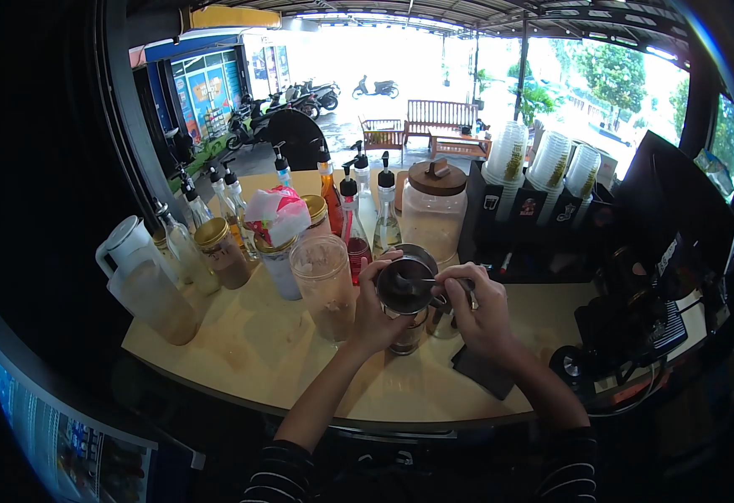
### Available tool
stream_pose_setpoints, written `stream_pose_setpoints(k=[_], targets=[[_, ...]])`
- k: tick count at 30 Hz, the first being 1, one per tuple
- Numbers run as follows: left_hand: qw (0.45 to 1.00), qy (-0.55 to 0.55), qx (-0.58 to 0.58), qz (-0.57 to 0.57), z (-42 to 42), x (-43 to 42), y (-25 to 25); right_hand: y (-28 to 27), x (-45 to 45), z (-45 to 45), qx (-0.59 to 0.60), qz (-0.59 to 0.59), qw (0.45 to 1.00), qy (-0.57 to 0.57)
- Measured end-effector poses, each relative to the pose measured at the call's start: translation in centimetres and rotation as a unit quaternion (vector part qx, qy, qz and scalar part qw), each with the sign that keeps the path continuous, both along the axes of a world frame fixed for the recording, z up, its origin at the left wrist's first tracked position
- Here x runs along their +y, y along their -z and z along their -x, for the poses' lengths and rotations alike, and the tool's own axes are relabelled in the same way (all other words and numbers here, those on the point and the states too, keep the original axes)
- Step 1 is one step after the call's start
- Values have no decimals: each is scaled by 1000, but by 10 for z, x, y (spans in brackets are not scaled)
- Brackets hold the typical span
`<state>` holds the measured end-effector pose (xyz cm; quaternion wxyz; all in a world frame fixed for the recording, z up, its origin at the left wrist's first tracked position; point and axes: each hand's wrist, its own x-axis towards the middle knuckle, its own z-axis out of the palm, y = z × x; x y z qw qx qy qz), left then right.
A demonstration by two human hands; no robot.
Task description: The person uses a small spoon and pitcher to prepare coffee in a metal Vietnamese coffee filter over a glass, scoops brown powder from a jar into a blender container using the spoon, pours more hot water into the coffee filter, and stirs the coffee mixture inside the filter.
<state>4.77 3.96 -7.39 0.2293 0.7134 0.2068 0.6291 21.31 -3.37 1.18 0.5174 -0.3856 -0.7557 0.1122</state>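
Work looks part-way: spoon (423, 279) dips into the metal cup (394, 297), mid-frame | Contents too dark to call, so what's left I can't tell | Left hand (373, 313) wraps the cup's side, gripping | Right hand (481, 308) closed, fingers pinching the spoon's handle | Glass (406, 341) right below the cup!

Bright daylight outside; slatted wooden bench (442, 111), dark post (523, 67), roof (618, 18) overhead.
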Motion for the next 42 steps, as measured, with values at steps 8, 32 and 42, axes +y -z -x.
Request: stream_pose_setpoints(k=[8, 32, 42], targets=[[997, 1, -83, -2, -7, -3, -1, 6, -6, 10, -69, -81, 994, -9], [981, -36, 191, -14, 20, -1, -35, -11, 4, -15, -129, -56, 989, -43], [986, -74, 150, 24, 10, -6, -31, -8, 3, -17, -157, -103, 981, -45]])
